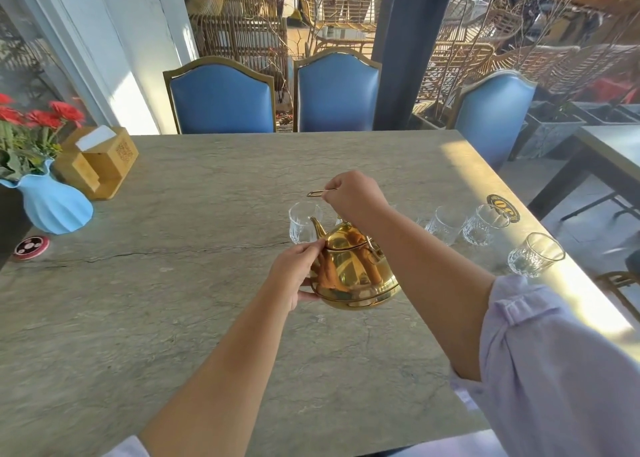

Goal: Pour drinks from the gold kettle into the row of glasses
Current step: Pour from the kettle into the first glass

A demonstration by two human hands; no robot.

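Observation:
The gold kettle (355, 273) hangs above the grey stone table (180, 283), tilted with its spout toward the leftmost glass (302, 226). My right hand (353, 195) grips the kettle's thin wire handle from above. My left hand (294, 276) rests against the kettle's left side, fingers on the lid edge and under the body. A row of clear cut glasses runs to the right: one glass (445, 224), another (485, 224) and a nearer one (535, 254). My right arm hides part of the row. All visible glasses look empty.
A light blue vase (52, 207) with red flowers stands at the left, with a wooden napkin box (100, 162) behind it and a round red coaster (32, 247) in front. Three blue chairs (221, 98) line the far edge. The table's right edge is near the glasses.

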